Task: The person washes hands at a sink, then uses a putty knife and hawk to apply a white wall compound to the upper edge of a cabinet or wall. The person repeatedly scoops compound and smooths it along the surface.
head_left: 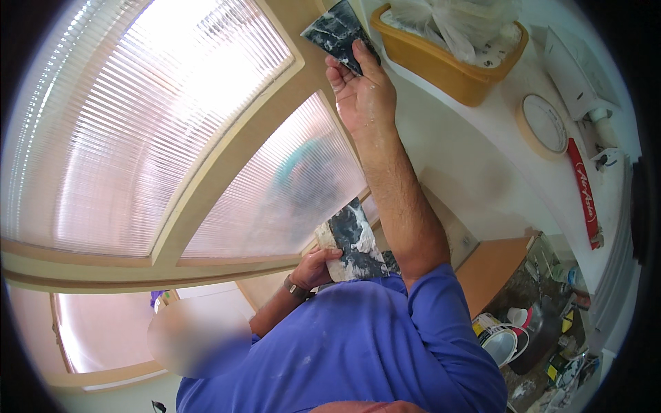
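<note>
Raised high, my right hand (365, 93) grips a dark, flat scraper blade (339, 36) streaked with white putty. The blade is at the cream-painted wooden frame (303, 17), beside the top of a ribbed glass pane; whether it touches the wood I cannot tell. Close to my chest, my left hand (317, 267), a watch on its wrist, is closed on the edge of a dark putty board (348, 234). Thick white putty lies smeared over that board. Some of its lower edge is hidden against my blue shirt.
Ribbed glass panes (275, 186) fill the frame at left. On the white ledge at right stand a yellow tub (441, 65) with plastic bags, a tape roll (544, 124) and a red strip (583, 193). Below right, a paint bucket (498, 344) stands among tools on the floor.
</note>
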Tool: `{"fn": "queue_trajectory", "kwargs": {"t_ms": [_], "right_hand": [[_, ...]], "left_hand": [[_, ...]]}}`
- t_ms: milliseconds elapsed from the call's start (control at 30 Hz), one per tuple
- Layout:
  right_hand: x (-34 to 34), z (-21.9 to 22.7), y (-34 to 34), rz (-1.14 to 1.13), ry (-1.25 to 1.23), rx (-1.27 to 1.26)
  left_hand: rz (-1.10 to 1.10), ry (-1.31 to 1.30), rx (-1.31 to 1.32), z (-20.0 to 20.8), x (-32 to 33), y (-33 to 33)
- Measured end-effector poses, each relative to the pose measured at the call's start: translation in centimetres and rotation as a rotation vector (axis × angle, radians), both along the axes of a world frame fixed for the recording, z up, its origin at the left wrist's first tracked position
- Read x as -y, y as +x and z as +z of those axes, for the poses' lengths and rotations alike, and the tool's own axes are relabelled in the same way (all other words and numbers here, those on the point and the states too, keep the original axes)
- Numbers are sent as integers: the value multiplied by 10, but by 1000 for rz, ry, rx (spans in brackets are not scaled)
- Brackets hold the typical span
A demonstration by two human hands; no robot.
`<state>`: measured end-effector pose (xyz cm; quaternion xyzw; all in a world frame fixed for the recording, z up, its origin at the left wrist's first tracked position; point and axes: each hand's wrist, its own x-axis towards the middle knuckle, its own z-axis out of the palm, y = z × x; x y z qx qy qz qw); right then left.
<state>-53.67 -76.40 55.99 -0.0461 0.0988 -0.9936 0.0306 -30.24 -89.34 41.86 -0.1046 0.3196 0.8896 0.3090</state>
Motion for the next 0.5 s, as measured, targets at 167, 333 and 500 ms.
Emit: {"fn": "queue_trajectory", "kwargs": {"t_ms": [167, 333, 500], "right_hand": [[1, -18, -3, 26, 9, 18], [-1, -30, 2, 40, 14, 79], [-3, -45, 4, 62, 4, 107]], "left_hand": [[18, -31, 35, -7, 3, 2], [28, -66, 34, -5, -1, 1], [6, -46, 25, -6, 0, 0]]}}
